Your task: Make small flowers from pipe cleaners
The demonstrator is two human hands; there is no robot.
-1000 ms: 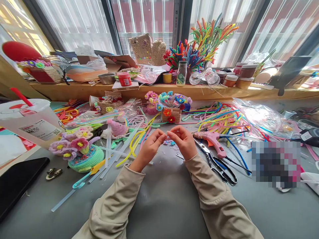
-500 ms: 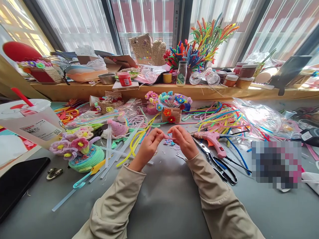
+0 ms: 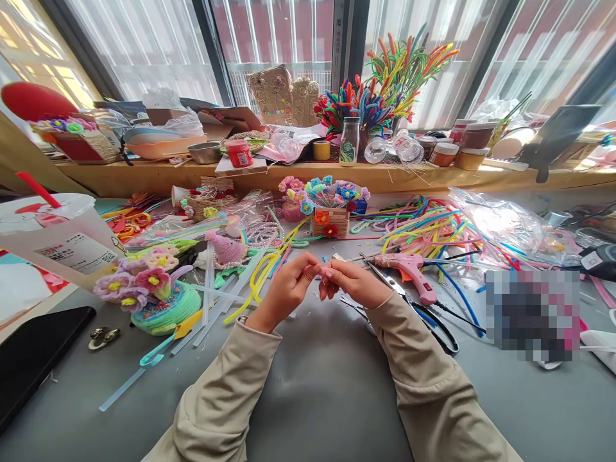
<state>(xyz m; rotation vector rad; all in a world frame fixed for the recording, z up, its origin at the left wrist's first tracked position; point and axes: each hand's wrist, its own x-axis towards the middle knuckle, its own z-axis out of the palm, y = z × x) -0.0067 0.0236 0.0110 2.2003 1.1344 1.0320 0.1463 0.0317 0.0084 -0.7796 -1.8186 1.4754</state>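
Observation:
Fingertip to fingertip, my left hand (image 3: 290, 292) and my right hand (image 3: 359, 282) meet above the grey table. Both are closed in a pinch around a small pink pipe cleaner piece (image 3: 326, 274), mostly hidden by the fingers. Just right of my right hand lie black-handled scissors (image 3: 440, 328), partly under the sleeve, and a pink hot glue gun (image 3: 414, 273). Yellow pipe cleaners (image 3: 260, 273) lie to the left of my left hand. Beyond the hands stands a twine-wrapped box (image 3: 334, 221) filled with pipe cleaner flowers.
Clear glue sticks (image 3: 226, 301), a mint-green flower pot (image 3: 166, 308), a drink cup (image 3: 72, 240) and a black phone (image 3: 43, 353) are on the left. A loose heap of pipe cleaners (image 3: 423, 228) spreads at the back right. A cluttered wooden ledge (image 3: 289, 176) runs behind.
My right hand has turned, its fingers now folding down toward the left fingertips around the pink piece. My left hand stays nearly in place. The view has shifted slightly.

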